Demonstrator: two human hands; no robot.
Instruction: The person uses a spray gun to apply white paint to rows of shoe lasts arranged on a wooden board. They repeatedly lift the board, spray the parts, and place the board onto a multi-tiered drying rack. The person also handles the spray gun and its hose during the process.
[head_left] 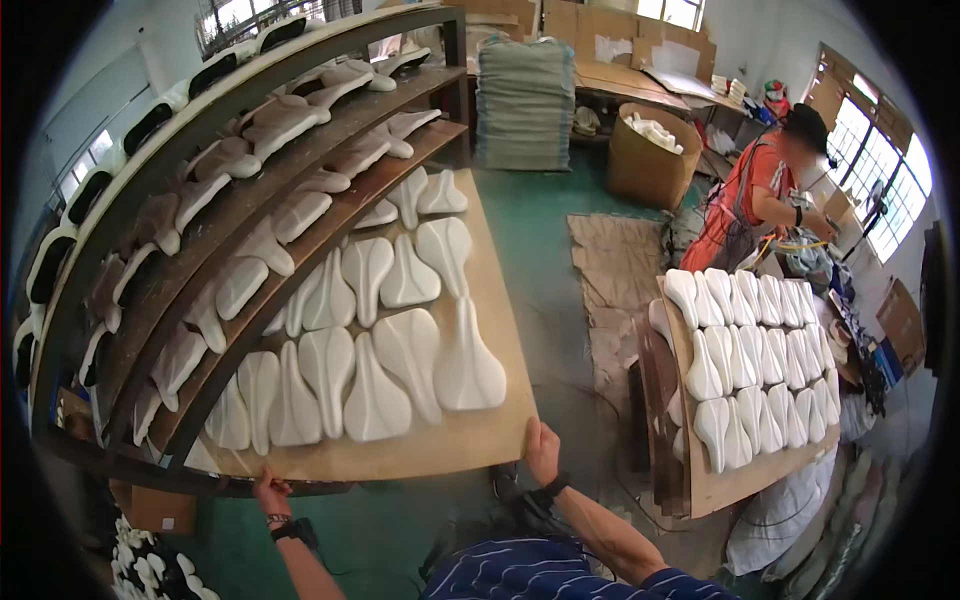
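A wide wooden board [503, 270] lies before me, its left part inside a shelf rack [455, 42]. Rows of white bicycle saddle pads [378, 398] rest flat on it. At the board's near left edge my left hand [271, 494] is closed, fingers gripping the rim. My right hand [542, 453] closes around the near right corner. Both hands hold the same board, and no pad touches either hand. Part of the board's left side is hidden under the rack's shelves.
More saddle pieces fill the rack's upper shelves. To the right, another pad-covered board [712, 492] tops a stack. Beyond it a person in orange [735, 205] works. A large cardboard box [640, 178] and a wrapped stack [524, 108] stand behind; flattened cardboard [603, 262] covers some floor.
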